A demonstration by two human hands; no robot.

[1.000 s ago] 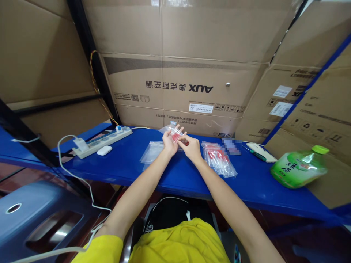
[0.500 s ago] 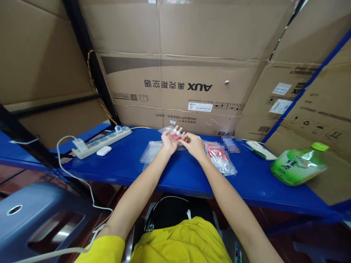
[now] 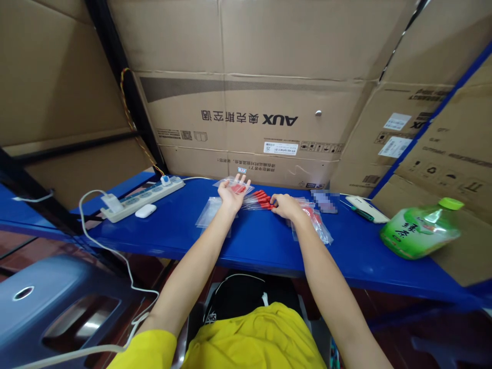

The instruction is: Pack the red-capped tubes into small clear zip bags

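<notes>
My left hand (image 3: 231, 196) is palm up with its fingers raised, holding a clear plastic bag (image 3: 223, 183) with something red inside. On the blue shelf between my hands lies a row of thin, clear-looking sticks with red ends (image 3: 263, 199); their exact kind is too small to make out. My right hand (image 3: 286, 206) has its fingers bent and its fingertips at the red end of one stick. Flat clear zip bags (image 3: 209, 212) lie below my left hand. Filled clear bags with red contents (image 3: 317, 223) are partly under my right hand and wrist.
A white power strip (image 3: 144, 197) with plugs and a white earbud case (image 3: 146, 210) sit at left. To the right are a green-labelled bottle (image 3: 421, 230), a green pen-like object (image 3: 362, 213) and a white pad (image 3: 371, 210). Cardboard (image 3: 246, 102) walls the shelf's back.
My hands have moved apart: the left slightly left with the bag, the right away from it to the right and down onto the red-ended sticks, which now show between them.
</notes>
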